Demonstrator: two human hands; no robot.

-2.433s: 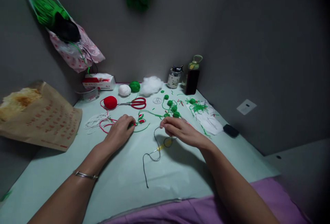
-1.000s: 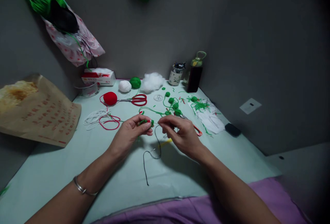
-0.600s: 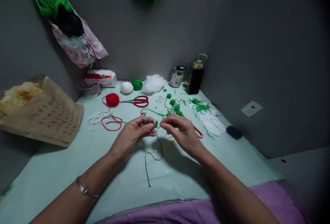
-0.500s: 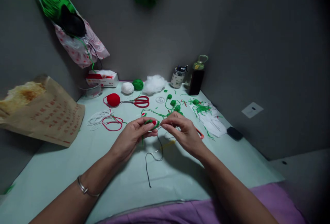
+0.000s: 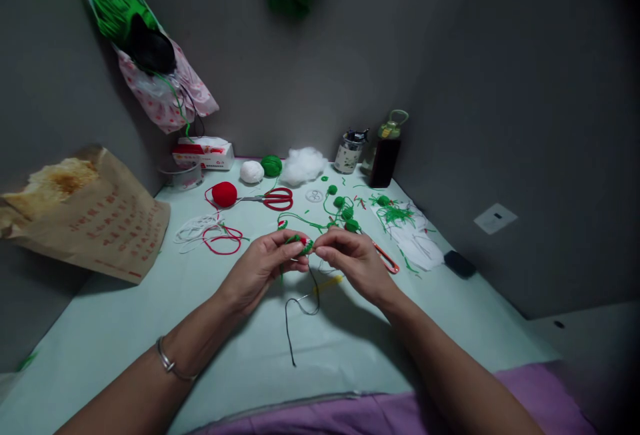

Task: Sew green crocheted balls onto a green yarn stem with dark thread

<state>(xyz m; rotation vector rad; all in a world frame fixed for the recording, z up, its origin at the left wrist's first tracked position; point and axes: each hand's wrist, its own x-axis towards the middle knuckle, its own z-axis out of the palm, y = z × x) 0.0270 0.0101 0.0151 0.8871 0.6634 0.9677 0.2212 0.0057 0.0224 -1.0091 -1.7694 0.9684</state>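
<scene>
Between thumb and fingers, my left hand (image 5: 267,261) holds a small crocheted piece (image 5: 307,245) in green, white and red. My right hand (image 5: 350,255) is pinched at the piece's right edge; what its fingertips grip is too small to tell. A dark thread (image 5: 287,328) hangs below the piece and lies curled on the table. Under the hands lies a yellow-handled tool (image 5: 329,283) with a thin metal shaft. Green yarn strands trail from the work, and small green balls (image 5: 347,213) lie just behind my right hand.
Red-handled scissors (image 5: 277,199), a red yarn ball (image 5: 225,194), white stuffing (image 5: 303,166) and a green yarn ball (image 5: 271,165) sit behind the hands. A paper bag with bread (image 5: 120,228) stands left. A bottle (image 5: 387,155) and yarn scraps (image 5: 400,215) are at right.
The whole view has shifted slightly, so things appear a little further right. Both hands keep nearly the same pose at the crocheted piece.
</scene>
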